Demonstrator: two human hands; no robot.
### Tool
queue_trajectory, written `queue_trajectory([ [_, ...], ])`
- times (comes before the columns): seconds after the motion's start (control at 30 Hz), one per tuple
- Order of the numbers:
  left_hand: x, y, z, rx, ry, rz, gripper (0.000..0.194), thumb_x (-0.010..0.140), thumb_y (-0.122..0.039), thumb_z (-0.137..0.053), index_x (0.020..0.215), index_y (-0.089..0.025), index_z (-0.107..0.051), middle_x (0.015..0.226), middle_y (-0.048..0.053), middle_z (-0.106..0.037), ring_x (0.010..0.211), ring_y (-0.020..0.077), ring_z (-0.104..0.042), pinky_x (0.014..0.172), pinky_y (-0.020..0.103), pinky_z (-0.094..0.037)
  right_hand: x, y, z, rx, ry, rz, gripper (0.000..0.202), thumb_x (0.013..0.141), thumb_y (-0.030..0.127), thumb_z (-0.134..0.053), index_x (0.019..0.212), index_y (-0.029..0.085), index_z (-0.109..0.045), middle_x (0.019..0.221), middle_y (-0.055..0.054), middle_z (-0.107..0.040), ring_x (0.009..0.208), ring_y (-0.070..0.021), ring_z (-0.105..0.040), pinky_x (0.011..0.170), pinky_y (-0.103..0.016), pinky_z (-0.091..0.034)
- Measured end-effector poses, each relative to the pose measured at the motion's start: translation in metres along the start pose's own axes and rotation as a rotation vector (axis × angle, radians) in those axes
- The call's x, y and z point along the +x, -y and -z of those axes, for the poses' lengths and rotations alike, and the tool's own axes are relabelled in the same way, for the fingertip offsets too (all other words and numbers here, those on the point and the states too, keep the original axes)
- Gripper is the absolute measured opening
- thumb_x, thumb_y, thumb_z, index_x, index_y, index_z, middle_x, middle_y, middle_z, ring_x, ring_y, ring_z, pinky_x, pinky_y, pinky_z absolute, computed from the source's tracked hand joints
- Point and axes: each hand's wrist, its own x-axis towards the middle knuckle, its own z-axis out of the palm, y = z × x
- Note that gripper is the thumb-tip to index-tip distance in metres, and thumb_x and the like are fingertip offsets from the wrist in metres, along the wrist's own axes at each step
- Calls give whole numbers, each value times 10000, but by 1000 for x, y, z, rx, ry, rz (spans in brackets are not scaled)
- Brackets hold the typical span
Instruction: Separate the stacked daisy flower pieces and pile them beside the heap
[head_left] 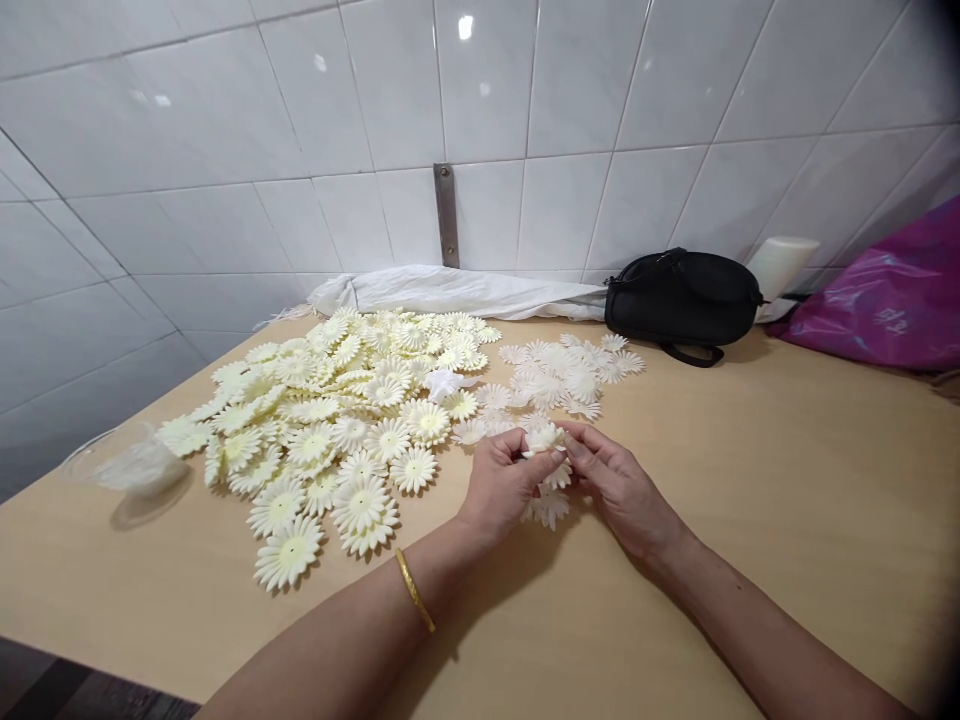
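My left hand (501,482) pinches a small pale flower piece (544,438) between thumb and fingers. On its right side, my right hand (619,487) has its thumb and fingertips closed at the petals of the same flower piece. More white petals show just below the fingertips. To the left lies a large heap of pale yellow daisy-shaped flowers (330,400), some with a small hole in the centre. Thinner white flower pieces (551,378) are spread behind my hands. A white ribbon-like piece (444,384) rests between the two groups.
A clear bowl (142,470) with whitish material stands at the table's left. Along the tiled wall lie a white cloth (465,292), a black case (682,300), a pale bottle (784,262) and a purple bag (892,290). The wooden table (810,480) extends to the right.
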Motion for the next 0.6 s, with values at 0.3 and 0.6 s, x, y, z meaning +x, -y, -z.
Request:
queue_trajectory([
  [0.3,0,5,0,-16,9,29,365,639,-333,-659,513,-158,-365,420,-72,-365,393,28,-311,416,183,-249,2,-1,4,-145,-98,96,261,695,407,-598,636,181,-481,543,49,-436,477,-78,-373,452,-205,-319],
  [0.6,20,8,20,50,-173,-95,285,699,-349,-586,564,-161,-419,452,-63,-405,407,46,-342,435,185,-275,10,1,20,-373,-464,214,284,715,451,-553,650,181,-492,553,28,-475,503,-103,-456,457,-218,-391],
])
